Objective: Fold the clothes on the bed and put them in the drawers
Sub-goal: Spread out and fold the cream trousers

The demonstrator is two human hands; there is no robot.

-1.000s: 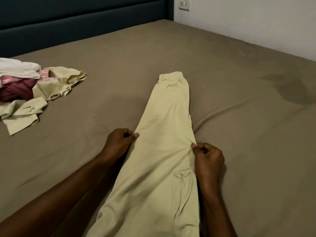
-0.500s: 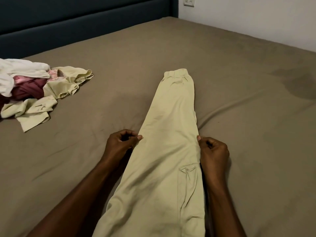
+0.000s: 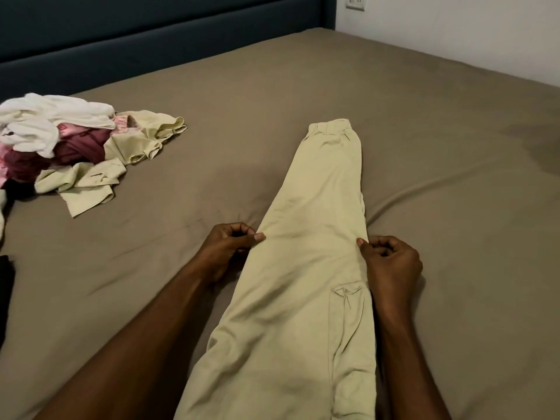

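Pale beige trousers [image 3: 312,268] lie lengthwise on the brown bed sheet [image 3: 454,207], legs folded together, waistband at the far end and a cargo pocket near the right edge. My left hand [image 3: 225,248] pinches the trousers' left edge about halfway along, fingers curled. On the opposite edge, level with it, my right hand [image 3: 389,263] pinches the fabric. A pile of unfolded clothes [image 3: 69,147] in white, pink, maroon and beige sits at the far left of the bed.
A dark blue padded headboard [image 3: 151,40] runs along the far side. The white wall [image 3: 454,34] with a socket [image 3: 356,0] borders the bed on the right. A dark item [image 3: 6,292] shows at the left edge.
My view has shifted slightly, so the clothes pile shows further into the frame. Both hands keep their pinch on the trouser edges at about the same place.
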